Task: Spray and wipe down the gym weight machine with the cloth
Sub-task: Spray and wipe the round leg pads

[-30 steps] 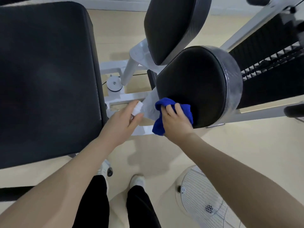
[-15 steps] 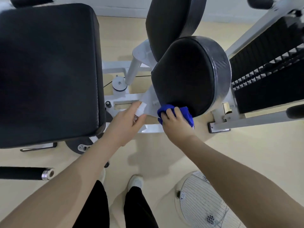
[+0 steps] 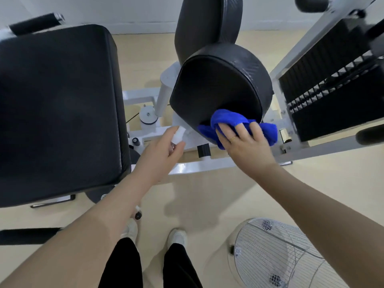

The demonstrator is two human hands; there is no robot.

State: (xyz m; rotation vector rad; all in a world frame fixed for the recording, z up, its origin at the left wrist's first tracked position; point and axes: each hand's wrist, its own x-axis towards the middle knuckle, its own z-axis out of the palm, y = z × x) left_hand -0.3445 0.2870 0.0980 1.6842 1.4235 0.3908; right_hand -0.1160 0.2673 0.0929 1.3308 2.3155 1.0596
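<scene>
1. Two bare hands are seen at work over a white-framed gym weight machine (image 3: pixel 199 163).
2. A fuzzy blue cloth (image 3: pixel 230 121), bunched and folded, is pressed by the right hand (image 3: pixel 245 144) against the lower rim of a rounded black pad (image 3: pixel 220 86).
3. The right hand's fingers (image 3: pixel 226 132) are curled into the cloth's folds, so the grip is closed around the fabric; a thin gold ring is worn on one finger.
4. The pad is smooth on its face, with a woven, carbon-like texture along its thick side band.
5. A small spray bottle (image 3: pixel 178 136) with a white top is held by the left hand (image 3: pixel 162 152), the fingers wrapped round it; its body is mostly hidden, and it is kept just left of the pad.
6. A large rectangular black cushion (image 3: pixel 58 113) with rounded corners is seen at the left, matte and faintly grained.
7. A stack of black weight plates (image 3: pixel 332 96) is seen at the right, within white steel rails.
8. A round white wire fan guard (image 3: pixel 280 256) lies on the pale floor (image 3: pixel 207 204), beside white shoes (image 3: pixel 177 238).
</scene>
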